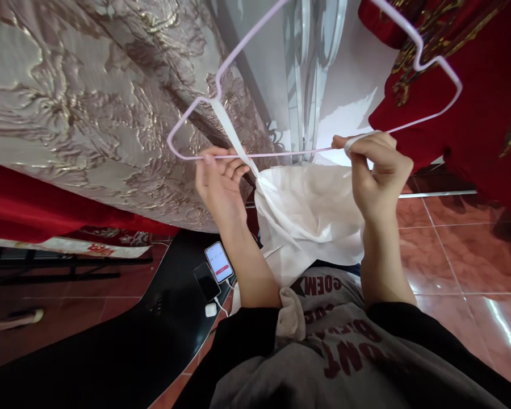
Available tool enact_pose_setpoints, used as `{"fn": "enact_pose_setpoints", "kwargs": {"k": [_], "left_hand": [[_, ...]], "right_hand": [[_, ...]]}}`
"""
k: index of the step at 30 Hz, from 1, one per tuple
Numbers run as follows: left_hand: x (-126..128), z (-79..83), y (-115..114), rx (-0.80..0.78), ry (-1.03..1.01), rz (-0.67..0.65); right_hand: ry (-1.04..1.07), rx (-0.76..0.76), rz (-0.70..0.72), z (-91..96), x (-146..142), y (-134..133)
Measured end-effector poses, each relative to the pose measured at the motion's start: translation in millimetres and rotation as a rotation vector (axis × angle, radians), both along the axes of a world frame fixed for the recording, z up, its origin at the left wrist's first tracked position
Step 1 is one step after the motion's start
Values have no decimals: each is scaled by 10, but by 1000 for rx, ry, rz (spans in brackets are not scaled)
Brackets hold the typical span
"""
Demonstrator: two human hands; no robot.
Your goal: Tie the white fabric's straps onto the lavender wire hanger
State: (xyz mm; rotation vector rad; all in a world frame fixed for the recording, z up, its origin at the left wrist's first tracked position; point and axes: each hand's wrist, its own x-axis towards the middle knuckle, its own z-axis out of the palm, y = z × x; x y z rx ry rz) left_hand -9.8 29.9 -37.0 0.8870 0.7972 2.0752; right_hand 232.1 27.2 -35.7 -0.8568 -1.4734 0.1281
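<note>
Head view shows hanger (281,154), black tabletop (123,341), tiled floor (445,250).

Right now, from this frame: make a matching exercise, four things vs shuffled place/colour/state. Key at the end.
Things
1. Hanger
2. Cloth
3. Lit phone
4. Right hand

Matches
A. on the black surface, beside a dark phone
B. has a white strap looped over part of it
C. pale purple
D. white, bunched between the forearms

Pairs: 1-C, 2-D, 3-A, 4-B

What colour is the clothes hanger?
The clothes hanger is pale lilac, seen best in the head view.
</note>
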Motion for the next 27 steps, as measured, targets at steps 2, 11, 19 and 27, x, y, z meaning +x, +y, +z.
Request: {"fn": "enact_pose_setpoints", "kwargs": {"k": [2, 11, 19, 27], "left_hand": [[56, -45, -5, 25, 6, -22], [41, -33, 33, -34, 47, 25], [31, -27, 44, 2, 48, 2], [-39, 12, 5, 55, 69, -31]], "right_hand": [[56, 30, 17, 1, -30, 7], [303, 284, -206, 17, 805, 332], [118, 117, -128, 393, 1103, 492], [-68, -122, -146, 490, 1170, 459]]}}
